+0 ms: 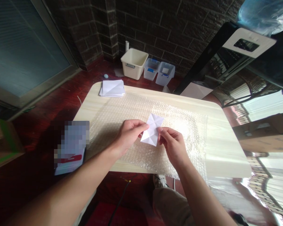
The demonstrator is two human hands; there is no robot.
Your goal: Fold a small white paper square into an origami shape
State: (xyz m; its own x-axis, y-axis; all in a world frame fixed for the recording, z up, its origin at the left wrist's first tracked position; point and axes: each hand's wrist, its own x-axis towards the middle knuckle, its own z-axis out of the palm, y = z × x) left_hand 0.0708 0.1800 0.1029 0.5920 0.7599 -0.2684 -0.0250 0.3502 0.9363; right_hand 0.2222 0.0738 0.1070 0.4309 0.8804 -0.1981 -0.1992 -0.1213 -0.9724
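A small square of white paper [152,133] with crossing crease lines is held up between my two hands, over a sheet of bubble wrap [122,113]. My left hand [130,133] pinches its left edge, thumb on top and the other fingers mostly behind. On the opposite edge, my right hand [172,141] grips the paper between thumb and curled fingers. The bubble wrap covers the middle of a pale wooden table [226,150]. A stack of white paper sheets [112,88] lies at the table's far left corner.
Beyond the table, a cream basket [134,64] and two clear plastic bins [165,73] stand on the floor by a dark brick wall. Cardboard boxes [266,133] are at the right. A partly blurred-out box [72,147] is at the table's left edge.
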